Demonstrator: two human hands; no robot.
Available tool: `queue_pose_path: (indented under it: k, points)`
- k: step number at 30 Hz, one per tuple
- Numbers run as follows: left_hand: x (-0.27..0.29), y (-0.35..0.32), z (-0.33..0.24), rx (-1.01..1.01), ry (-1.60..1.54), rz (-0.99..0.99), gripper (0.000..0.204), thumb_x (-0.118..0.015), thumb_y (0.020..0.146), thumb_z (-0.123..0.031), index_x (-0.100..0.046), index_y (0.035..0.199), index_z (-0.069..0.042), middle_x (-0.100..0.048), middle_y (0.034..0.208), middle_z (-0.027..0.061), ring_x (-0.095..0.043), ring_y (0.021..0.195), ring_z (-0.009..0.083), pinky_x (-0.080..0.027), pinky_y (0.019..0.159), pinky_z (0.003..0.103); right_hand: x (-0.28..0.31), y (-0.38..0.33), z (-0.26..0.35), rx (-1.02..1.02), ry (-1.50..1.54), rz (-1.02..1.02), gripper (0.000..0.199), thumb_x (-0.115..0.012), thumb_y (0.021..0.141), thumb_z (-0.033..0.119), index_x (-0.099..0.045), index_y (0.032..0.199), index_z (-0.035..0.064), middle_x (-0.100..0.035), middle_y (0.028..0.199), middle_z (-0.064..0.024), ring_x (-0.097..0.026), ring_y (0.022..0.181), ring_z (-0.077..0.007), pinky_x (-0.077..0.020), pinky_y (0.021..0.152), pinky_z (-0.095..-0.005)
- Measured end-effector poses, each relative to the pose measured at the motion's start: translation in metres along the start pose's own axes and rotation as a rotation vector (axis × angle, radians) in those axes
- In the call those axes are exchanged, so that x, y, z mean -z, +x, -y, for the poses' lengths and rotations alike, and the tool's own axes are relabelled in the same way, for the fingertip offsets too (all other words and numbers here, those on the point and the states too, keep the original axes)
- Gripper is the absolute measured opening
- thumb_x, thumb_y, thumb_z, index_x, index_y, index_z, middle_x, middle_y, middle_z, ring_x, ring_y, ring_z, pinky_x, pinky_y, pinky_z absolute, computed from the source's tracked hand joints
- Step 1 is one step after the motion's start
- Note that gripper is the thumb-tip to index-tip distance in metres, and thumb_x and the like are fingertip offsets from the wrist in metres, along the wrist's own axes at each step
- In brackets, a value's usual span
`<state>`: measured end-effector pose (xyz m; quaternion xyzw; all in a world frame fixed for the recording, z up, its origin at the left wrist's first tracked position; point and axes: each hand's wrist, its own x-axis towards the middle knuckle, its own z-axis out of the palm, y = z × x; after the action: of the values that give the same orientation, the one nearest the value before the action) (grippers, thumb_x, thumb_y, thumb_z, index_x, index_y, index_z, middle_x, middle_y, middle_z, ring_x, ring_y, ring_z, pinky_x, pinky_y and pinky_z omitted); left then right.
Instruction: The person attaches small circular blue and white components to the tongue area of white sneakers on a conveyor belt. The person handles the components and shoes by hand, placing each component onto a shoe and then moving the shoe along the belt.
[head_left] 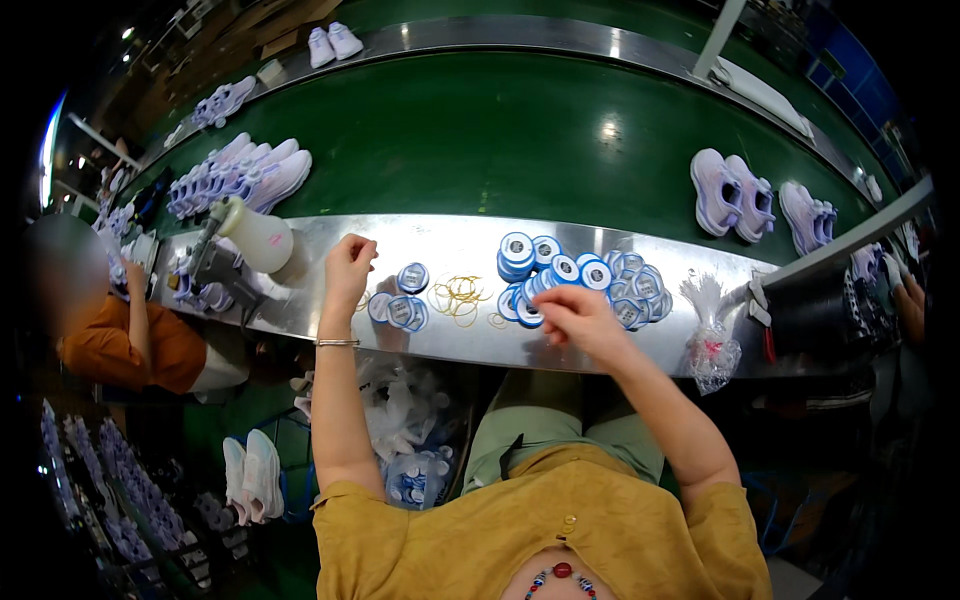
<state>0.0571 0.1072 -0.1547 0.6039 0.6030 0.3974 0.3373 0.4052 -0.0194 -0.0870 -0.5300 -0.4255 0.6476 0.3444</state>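
Note:
My left hand (350,268) is raised over the metal table edge (440,348), fingers curled together; whatever they hold is hidden. Beside it lie several round blue-rimmed discs (405,310) and a loose heap of thin yellow rubber bands (460,296). My right hand (585,322) is closed in a pinch at the near side of stacked white-and-blue discs (517,249), covering part of them. I cannot make out anything between its fingertips. To the right of these stacks sits a pile of similar discs (640,290), greyer and shiny.
White-and-lilac shoes (270,175) stand on the green belt (450,130) at left, more shoes (720,195) at right. A cream bottle (260,238) is at the table's left, a see-through plastic bundle (711,345) at its right. A co-worker in orange (135,345) sits at left.

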Motion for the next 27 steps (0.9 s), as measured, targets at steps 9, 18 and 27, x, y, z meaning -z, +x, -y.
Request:
queue_pose_path:
  k: [9, 18, 27]
  points:
    - [0.014, 0.006, 0.019, -0.079, 0.349, -0.487, 0.033, -0.059, 0.093, -0.020, -0.058, 0.114, 0.006, -0.066, 0.093, 0.0122, -0.061, 0.082, 0.0168, -0.049, 0.074, 0.031, 0.164, -0.096, 0.021, 0.166, -0.115, -0.586, 0.016, -0.056, 0.092, 0.009, -0.065, 0.100, -0.0014, -0.058, 0.071, -0.0016, -0.051, 0.058, -0.0059, -0.0399, 0.053, -0.0189]
    - [-0.132, -0.075, -0.162, -0.616, 0.164, -0.224, 0.020, -0.056, 0.090, 0.002, -0.060, 0.109, 0.004, -0.065, 0.098, 0.0127, -0.063, 0.086, 0.0208, -0.051, 0.072, 0.029, 0.262, -0.108, -0.022, 0.161, -0.587, -0.833, 0.016, -0.062, 0.084, 0.012, -0.068, 0.093, 0.0005, -0.067, 0.077, -0.0093, -0.063, 0.067, -0.0182, -0.0497, 0.062, -0.0297]
    - [-0.306, -0.160, -0.220, -0.905, 0.053, 0.537, 0.031, -0.064, 0.079, -0.003, -0.057, 0.109, 0.003, -0.061, 0.108, 0.0190, -0.058, 0.102, 0.0349, -0.047, 0.088, 0.042, 0.276, -0.024, -0.039, -0.078, -1.112, -0.886, 0.021, -0.058, 0.079, 0.013, -0.061, 0.098, 0.0040, -0.066, 0.093, -0.0172, -0.066, 0.085, -0.0337, -0.0523, 0.074, -0.0418]
